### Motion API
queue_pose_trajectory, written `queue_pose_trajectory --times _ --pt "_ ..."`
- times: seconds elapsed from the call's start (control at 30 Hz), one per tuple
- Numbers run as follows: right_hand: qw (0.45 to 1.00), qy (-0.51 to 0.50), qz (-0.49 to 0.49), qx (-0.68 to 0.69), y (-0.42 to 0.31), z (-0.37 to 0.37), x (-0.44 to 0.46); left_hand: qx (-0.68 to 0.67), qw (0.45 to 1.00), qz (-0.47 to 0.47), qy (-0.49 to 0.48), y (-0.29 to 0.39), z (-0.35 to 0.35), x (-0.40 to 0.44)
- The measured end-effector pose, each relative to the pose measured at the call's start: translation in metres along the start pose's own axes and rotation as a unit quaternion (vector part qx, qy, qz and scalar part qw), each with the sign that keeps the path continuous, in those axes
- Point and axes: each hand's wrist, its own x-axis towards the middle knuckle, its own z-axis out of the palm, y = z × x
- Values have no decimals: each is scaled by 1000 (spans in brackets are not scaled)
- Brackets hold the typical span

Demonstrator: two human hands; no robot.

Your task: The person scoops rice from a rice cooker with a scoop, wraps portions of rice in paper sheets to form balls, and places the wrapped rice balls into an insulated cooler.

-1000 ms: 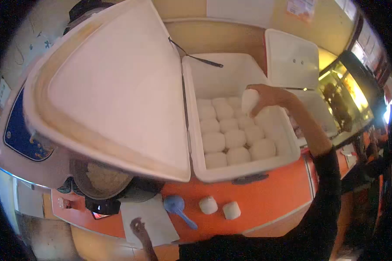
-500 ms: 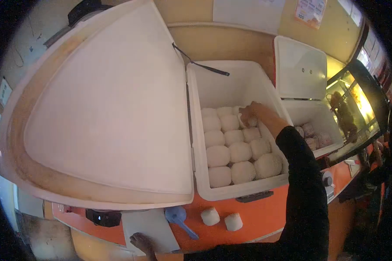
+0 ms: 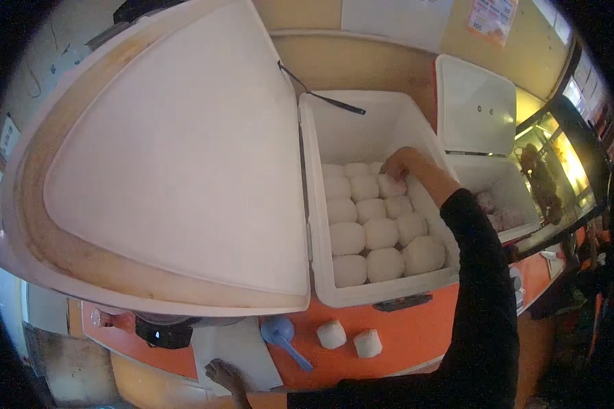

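My right hand [image 3: 404, 163] reaches into the open white cooler [image 3: 327, 300], its fingers bent down onto a white ball [image 3: 391, 185] near the far right of the rows; the fingertips are partly hidden, so a grip cannot be made out. Several white balls [image 3: 381, 233] fill the cooler's floor. My left hand [image 3: 224, 373] rests at the white sheet [image 3: 242, 347] on the orange counter, its fingers curled and too dark to read. A blue scoop [image 3: 278, 332] lies beside the sheet, with two wrapped white pieces [image 3: 331, 334] to its right.
The cooler's large lid [image 3: 177, 157] stands open on the left. To the right are a smaller open cooler [image 3: 457, 160] with pinkish items inside and a lit glass display case [image 3: 559, 163]. A black device [image 3: 162, 332] sits on the orange counter [image 3: 416, 337] at the left.
My right hand has gone down from above the cooler with a white piece, onto the balls at the far right. The view has shifted. My left hand remains by the sheet.
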Motion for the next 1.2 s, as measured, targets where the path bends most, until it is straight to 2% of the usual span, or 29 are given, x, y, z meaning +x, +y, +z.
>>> queue_pose_trajectory --times 0.07,0.13,0.27,0.33,0.37,0.4,0.43,0.47,0.53,0.67,0.73,0.8,0.87,0.9,0.93,0.97,1.0,1.03,1.07,1.13,1.2 --pt "1000 -5 -4 -5 3 5 3 -123 988 -92 -15 -7 0 -4" --pt "1000 -5 -7 -21 4 13 10 111 992 -9 -64 32 -27 8" --pt "988 77 -36 -130 -3 28 14 110 992 19 -52 34 -27 13" --pt "944 188 -271 -29 -51 40 -7 194 967 151 65 20 -14 15" --pt "931 178 -319 5 -71 47 -35 193 967 153 64 22 -17 16" --pt "930 159 -332 18 -93 56 -61 124 988 86 -15 40 -34 25" --pt "930 143 -338 26 -111 67 -85 54 994 20 -94 54 -45 31" --pt "931 139 -336 24 -125 75 -100 54 994 23 -95 61 -48 34" --pt "933 151 -326 33 -138 79 -114 38 993 -34 -109 68 -53 36" --pt "937 179 -293 62 -145 78 -123 31 996 -5 -89 52 -43 27" --pt "939 197 -274 68 -144 74 -129 110 989 15 -98 47 -35 27" --pt "941 209 -252 78 -144 68 -138 87 990 -1 -112 45 -38 27" --pt "939 176 -281 88 -145 73 -143 62 990 -19 -124 34 -32 26" --pt "935 146 -309 94 -145 77 -146 189 973 126 -27 18 -21 24" --pt "929 118 -337 98 -144 80 -150 306 911 264 74 17 -15 25" --pt "922 92 -363 102 -142 83 -155 305 912 263 76 17 -11 22" --pt "917 78 -376 106 -139 86 -164 178 966 181 47 33 -19 23" --pt "913 64 -388 110 -135 88 -173 47 994 95 15 43 -26 25" --pt "867 138 -456 145 -128 90 -188 47 994 96 14 42 -27 25" --pt "811 209 -515 180 -122 91 -187 87 988 128 16 41 -29 25" --pt "867 5 -461 189 -117 83 -160 86 990 115 14 44 -27 25"
